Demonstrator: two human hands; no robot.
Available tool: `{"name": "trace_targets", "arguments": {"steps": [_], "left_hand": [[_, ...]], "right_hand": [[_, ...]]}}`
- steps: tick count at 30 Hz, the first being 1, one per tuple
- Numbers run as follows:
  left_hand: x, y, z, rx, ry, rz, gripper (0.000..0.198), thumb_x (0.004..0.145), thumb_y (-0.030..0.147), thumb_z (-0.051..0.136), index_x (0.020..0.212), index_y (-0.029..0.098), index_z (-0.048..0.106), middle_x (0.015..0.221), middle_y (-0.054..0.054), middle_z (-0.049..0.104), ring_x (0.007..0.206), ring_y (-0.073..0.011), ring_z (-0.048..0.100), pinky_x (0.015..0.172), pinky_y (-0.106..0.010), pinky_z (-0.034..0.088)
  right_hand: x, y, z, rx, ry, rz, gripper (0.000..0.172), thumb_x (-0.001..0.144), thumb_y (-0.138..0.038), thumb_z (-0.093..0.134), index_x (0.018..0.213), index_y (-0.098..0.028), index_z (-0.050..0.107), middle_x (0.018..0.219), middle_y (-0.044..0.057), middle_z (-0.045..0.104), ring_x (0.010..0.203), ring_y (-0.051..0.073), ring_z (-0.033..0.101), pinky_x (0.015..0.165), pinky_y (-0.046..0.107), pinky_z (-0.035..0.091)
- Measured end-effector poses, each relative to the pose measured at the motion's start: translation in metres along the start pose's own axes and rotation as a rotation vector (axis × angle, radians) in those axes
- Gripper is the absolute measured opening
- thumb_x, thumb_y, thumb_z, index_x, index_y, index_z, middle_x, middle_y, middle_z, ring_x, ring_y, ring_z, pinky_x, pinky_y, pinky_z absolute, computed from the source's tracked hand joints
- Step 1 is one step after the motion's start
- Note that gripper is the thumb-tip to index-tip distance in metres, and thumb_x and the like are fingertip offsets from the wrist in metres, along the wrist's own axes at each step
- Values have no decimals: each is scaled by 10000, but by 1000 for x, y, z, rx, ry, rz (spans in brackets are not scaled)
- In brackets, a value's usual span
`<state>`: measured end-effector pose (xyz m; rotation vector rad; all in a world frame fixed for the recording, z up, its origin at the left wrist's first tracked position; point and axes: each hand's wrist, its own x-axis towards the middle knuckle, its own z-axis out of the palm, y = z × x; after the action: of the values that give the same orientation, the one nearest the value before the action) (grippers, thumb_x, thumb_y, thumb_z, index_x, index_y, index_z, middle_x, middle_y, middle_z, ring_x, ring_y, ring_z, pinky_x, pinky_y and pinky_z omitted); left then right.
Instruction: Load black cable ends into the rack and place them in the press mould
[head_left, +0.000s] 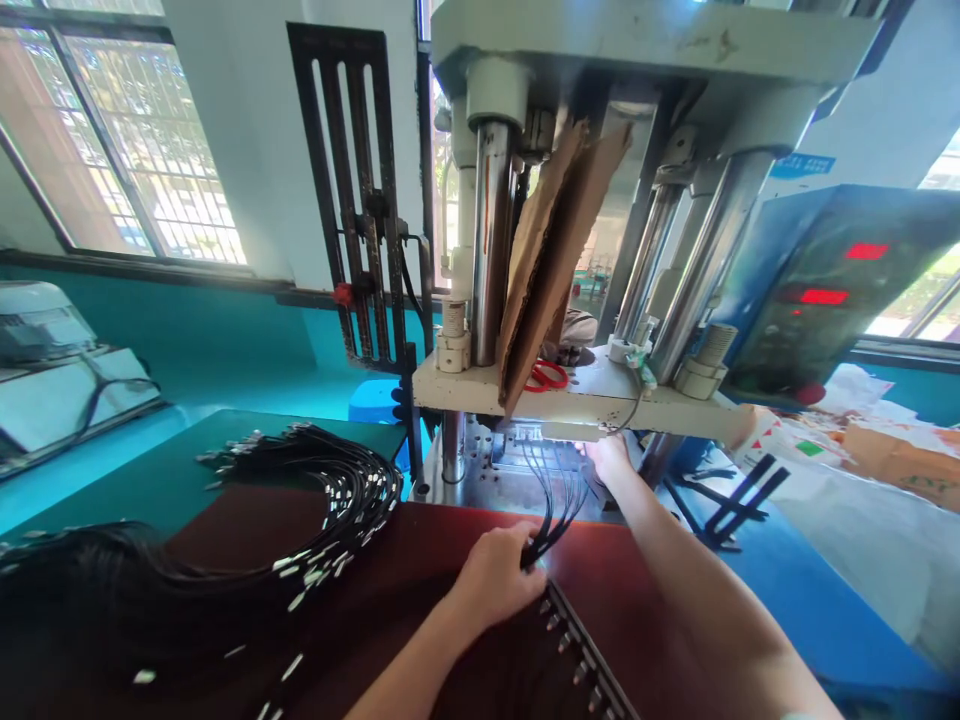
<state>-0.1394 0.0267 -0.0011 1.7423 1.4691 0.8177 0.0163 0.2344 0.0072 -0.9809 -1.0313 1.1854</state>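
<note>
My left hand [501,568] is closed around a bunch of black cables [553,528] above the red-brown tabletop. The cables fan out from it towards the metal bed [480,470] of a press. My right hand [609,462] reaches under the press's pale upper plate [600,408], at the right of the cables' far ends. Its fingers look bent together at the edge there; what they grip is too small and partly hidden. Beneath my left hand a dark strip [589,650] with a row of small metal ends slants across the table.
Bundles of black cables with pale tags [360,500] lie at the left. Folded cardboard [555,260] leans on the press beside red-handled scissors [546,376]. Steel columns [491,240] flank the opening. A blue control box [847,290] and paper sacks [892,450] stand right.
</note>
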Motion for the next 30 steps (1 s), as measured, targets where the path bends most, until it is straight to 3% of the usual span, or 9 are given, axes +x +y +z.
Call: {"name": "trace_targets", "arguments": {"steps": [2,4,6,9,12,16,21,30], "left_hand": [[0,5,1,-436,-286,-62,398,704,301,583,1071,169,503,751,-47,650,558,-164,594,555,-280,447],[3,8,8,-811,-479,-137,422,719,391,570,1046,148,462,709,-69,650,489,-165,586,483,-263,430],[5,12,19,-1064,-536,-196,404,721,420,569,985,133,464,721,-104,658,541,-195,619,506,-284,452],[3,23,37,-1253,-483,-333,340,707,373,598,899,106,513,742,-119,657,619,-197,632,577,-304,476],[-4,35,52,-1306,-396,-427,259,719,306,612,857,97,543,598,-25,574,445,-92,516,445,-203,369],[-10,43,66,-1334,-395,-430,142,779,238,567,793,102,529,468,70,393,315,-6,281,376,-153,149],[-20,48,82,-1293,-333,-438,151,783,243,566,771,100,519,438,77,387,302,4,244,378,-159,105],[-65,57,94,-1142,-526,-395,358,639,409,693,765,107,547,417,80,399,285,-3,215,346,-185,92]], "right_hand": [[-23,2,-9,28,1,63,226,751,-375,586,784,-160,523,509,-34,526,380,125,512,358,220,378],[-50,1,-17,55,-1,103,214,705,-367,592,767,-178,514,516,-26,541,389,142,535,364,229,392],[-75,-3,-24,77,3,116,209,683,-364,597,764,-188,521,559,-25,556,407,138,544,376,233,411],[-104,-12,-32,110,48,79,207,661,-361,623,761,-202,537,643,-34,564,462,122,551,406,232,446],[-118,-18,-42,145,120,33,206,644,-366,640,722,-210,530,663,-49,549,495,108,537,416,222,459],[-125,-18,-57,175,168,74,231,607,-362,660,699,-203,518,585,-54,544,431,110,506,378,235,440],[-130,-8,-72,206,214,131,230,613,-355,651,701,-190,517,528,-53,540,391,112,501,352,228,419],[-137,-19,-127,195,357,170,133,709,-295,593,720,-189,513,446,-77,496,314,110,480,300,210,403]]}}
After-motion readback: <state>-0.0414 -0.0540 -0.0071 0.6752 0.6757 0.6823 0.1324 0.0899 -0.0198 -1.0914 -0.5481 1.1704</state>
